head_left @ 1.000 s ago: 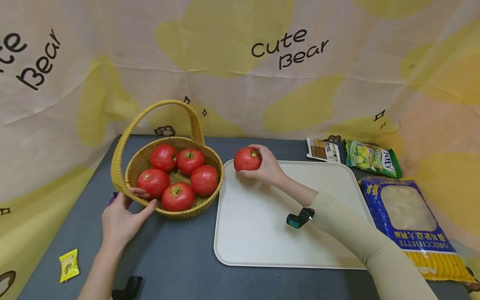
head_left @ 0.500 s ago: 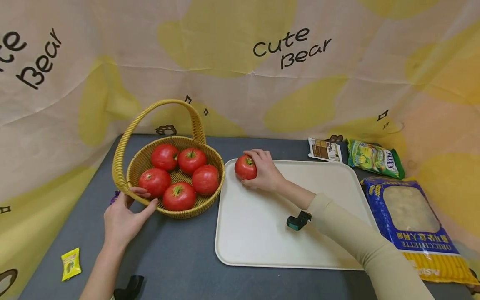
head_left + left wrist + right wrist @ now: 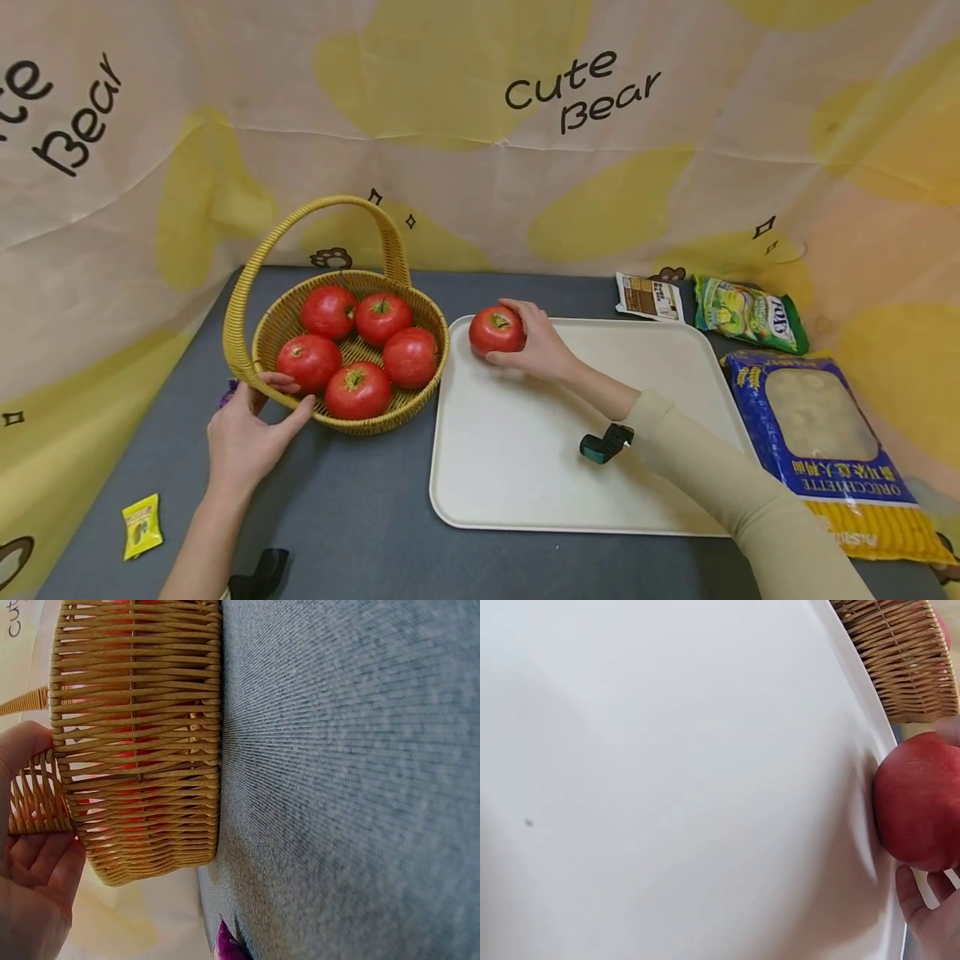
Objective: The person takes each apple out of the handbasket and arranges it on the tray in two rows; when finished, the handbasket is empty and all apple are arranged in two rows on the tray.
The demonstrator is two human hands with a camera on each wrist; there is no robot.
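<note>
1. A dark grey table stands before a cream curtain printed with yellow patches and the words "Cute Bear".
2. The right hand curls round a tomato, holding it at the far left corner of the white tray, just beside the basket.
3. The left hand grips the near rim of the basket, thumb inside, fingers outside; five more tomatoes lie in it.
4. Judging by this, the step in hand is setting the tomato on the tray; the next move calls for a gentle release so it does not roll.
5. A second ago the tomato sat a little higher over the tray's edge; now it is lower and turned stem-up. The left hand has stayed put.
6. Beyond the right arm lie snack packets and a blue pasta bag; near the left forearm, a small yellow sachet.
</note>
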